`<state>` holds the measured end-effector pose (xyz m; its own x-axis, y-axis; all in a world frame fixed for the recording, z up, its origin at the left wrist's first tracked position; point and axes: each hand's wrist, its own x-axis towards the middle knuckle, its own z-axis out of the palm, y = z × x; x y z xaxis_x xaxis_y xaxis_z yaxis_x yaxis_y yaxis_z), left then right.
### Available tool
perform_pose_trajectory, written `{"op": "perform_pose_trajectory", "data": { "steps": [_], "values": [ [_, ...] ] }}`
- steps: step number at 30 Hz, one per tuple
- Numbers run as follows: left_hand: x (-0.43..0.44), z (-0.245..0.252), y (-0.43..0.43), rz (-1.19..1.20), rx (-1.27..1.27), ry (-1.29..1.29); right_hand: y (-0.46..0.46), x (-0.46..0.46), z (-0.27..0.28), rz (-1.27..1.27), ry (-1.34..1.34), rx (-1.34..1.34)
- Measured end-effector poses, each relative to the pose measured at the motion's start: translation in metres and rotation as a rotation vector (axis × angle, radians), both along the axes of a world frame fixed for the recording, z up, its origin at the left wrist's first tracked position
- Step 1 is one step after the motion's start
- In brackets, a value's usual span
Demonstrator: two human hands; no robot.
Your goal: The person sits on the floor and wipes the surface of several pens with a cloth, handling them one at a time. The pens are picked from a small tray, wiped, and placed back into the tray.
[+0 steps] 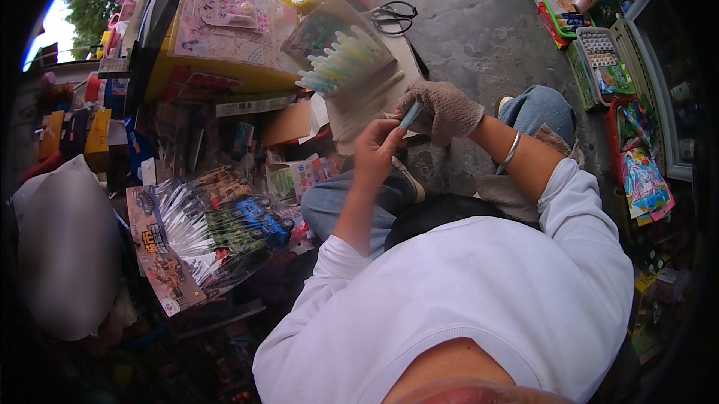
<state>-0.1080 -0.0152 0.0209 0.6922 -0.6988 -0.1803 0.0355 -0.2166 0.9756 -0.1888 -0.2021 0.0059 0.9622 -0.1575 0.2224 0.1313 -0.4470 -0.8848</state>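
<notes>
My left hand (375, 143) pinches one end of a slim blue-green pen or marker (411, 116) between thumb and fingers. Around its other end is my right hand (438, 106), covered by a beige knitted cloth or glove. Just beyond my hands, an open box holds many pale green and yellow pens (344, 61), standing at a slant. Several similar pale pens (387, 89) lie blurred on the cardboard surface (345, 123) beside the box. Black-handled scissors (393, 16) rest at the far edge of that surface.
Flat pink toy packs (233, 27) lie on a yellow box at the upper left. A bagged toy vehicle set (168, 252) is at my left. Green and red baskets (609, 134) of small goods line the right side. Grey concrete floor (472, 16) shows ahead.
</notes>
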Motion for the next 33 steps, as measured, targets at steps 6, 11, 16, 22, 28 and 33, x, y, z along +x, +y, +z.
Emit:
{"op": "perform_pose_trajectory", "data": {
  "steps": [6, 11, 16, 22, 28, 33],
  "values": [
    [-0.004, -0.003, -0.001, 0.015, -0.049, 0.115, -0.006, 0.0, -0.013, 0.176, -0.228, 0.14],
    [-0.014, 0.0, -0.005, 0.024, -0.083, 0.265, -0.01, 0.011, -0.035, 0.435, -0.067, 0.643],
    [-0.01, -0.001, -0.008, 0.073, -0.119, 0.446, -0.007, 0.014, -0.041, 0.403, -0.174, 0.801],
    [-0.017, -0.004, -0.012, 0.133, -0.07, 0.547, -0.007, 0.005, -0.021, -0.025, -0.353, -0.305],
    [-0.024, -0.005, -0.013, -0.046, 0.017, 0.542, -0.013, 0.005, -0.021, -0.188, -0.262, -0.22],
    [-0.027, -0.009, -0.013, -0.112, -0.026, 0.481, -0.015, 0.01, -0.032, -0.121, -0.102, -0.106]
  ]
}}
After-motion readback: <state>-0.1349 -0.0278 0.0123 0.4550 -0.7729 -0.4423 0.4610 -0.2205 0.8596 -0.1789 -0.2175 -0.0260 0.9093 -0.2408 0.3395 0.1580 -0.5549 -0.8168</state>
